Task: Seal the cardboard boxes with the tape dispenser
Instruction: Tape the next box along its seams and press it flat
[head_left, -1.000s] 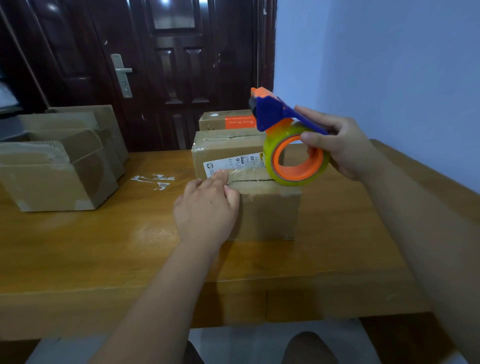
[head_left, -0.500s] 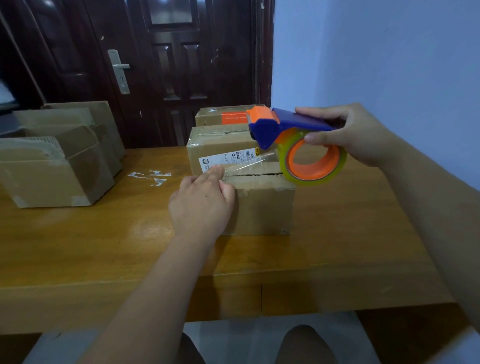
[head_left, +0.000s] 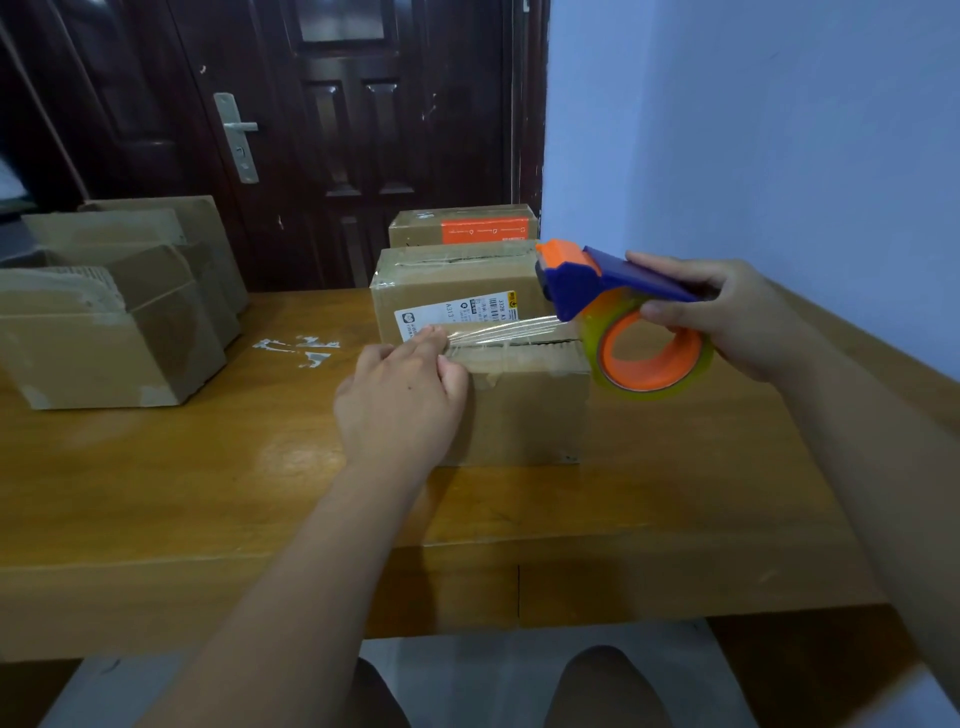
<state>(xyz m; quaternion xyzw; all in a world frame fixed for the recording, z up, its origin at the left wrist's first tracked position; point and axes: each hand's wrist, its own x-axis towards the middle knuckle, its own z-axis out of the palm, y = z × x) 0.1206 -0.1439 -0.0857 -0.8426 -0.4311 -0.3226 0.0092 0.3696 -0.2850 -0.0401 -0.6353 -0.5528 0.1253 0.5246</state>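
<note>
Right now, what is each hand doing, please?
Left hand: holds the tape end down on the front box.
Right hand: grips the tape dispenser.

Stacked boxes (head_left: 114, 332) left; wall (head_left: 753, 156) right

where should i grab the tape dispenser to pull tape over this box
Grip the tape dispenser by its blue handle, coming from the right, as the right hand does. The handle is the long flat part above the roll. It sits clear of the orange cutter end and points away from the strip of tape that the left hand holds at the box.
</note>
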